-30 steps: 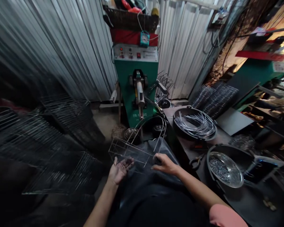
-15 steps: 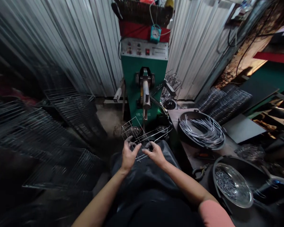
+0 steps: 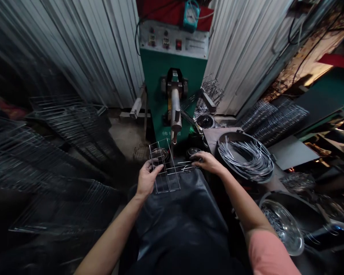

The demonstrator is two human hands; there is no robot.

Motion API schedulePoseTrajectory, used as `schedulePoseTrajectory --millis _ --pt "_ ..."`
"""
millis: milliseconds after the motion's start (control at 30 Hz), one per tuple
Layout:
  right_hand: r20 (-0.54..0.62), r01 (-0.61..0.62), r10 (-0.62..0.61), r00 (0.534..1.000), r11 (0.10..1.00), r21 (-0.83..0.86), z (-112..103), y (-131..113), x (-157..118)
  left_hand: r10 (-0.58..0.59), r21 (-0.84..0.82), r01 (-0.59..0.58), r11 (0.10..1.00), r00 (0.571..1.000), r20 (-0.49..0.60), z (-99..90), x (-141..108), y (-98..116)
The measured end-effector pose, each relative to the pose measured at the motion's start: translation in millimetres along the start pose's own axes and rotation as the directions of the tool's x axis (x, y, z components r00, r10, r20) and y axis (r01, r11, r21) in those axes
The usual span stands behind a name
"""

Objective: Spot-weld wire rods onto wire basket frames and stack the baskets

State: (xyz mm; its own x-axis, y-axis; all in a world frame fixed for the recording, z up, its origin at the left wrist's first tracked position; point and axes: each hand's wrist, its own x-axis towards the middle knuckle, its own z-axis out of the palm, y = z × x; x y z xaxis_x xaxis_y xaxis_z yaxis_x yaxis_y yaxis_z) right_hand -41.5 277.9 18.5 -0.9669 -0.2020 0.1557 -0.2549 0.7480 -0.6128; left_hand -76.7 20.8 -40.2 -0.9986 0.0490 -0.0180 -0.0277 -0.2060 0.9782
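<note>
My left hand [image 3: 147, 178] is clamped on the side of a wire rack frame [image 3: 166, 179], and my right hand [image 3: 204, 161] is closed on its crosswires. The frame is held over my lap, just before the green welding machine [image 3: 154, 84]. Frame looks partly built. Bent wires [image 3: 246, 156] remain in the black pan [image 3: 237, 134]; wire racks [image 3: 71, 122] are stacked at left.
</note>
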Motion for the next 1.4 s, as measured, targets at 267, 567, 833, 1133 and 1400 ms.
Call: schedulePoseTrajectory --millis 267,567,833,1133,1400 --pt "0.038 0.076 -0.085 0.996 0.978 0.196 17 26 46 -0.024 -0.047 0.023 0.999 1.0 -0.015 1.1 33 -3" --pt "-0.049 0.201 -0.204 0.978 0.977 -0.066 20 42 87 0.011 -0.009 -0.01 1.0 0.991 0.133 13.3 60 -9" --pt "0.002 0.21 -0.21 0.978 0.976 -0.057 14 57 99 -0.035 -0.06 0.043 0.997 0.992 0.121 25.8 69 -11" --pt "0.01 0.224 -0.224 0.974 0.973 -0.055 12 62 102 -0.082 -0.115 0.094 0.989 0.991 0.104 29.9 76 -21" --pt "0.01 0.237 -0.236 0.972 0.97 -0.056 12 70 107 -0.084 -0.121 0.1 0.988 0.988 0.129 32.1 81 -18"
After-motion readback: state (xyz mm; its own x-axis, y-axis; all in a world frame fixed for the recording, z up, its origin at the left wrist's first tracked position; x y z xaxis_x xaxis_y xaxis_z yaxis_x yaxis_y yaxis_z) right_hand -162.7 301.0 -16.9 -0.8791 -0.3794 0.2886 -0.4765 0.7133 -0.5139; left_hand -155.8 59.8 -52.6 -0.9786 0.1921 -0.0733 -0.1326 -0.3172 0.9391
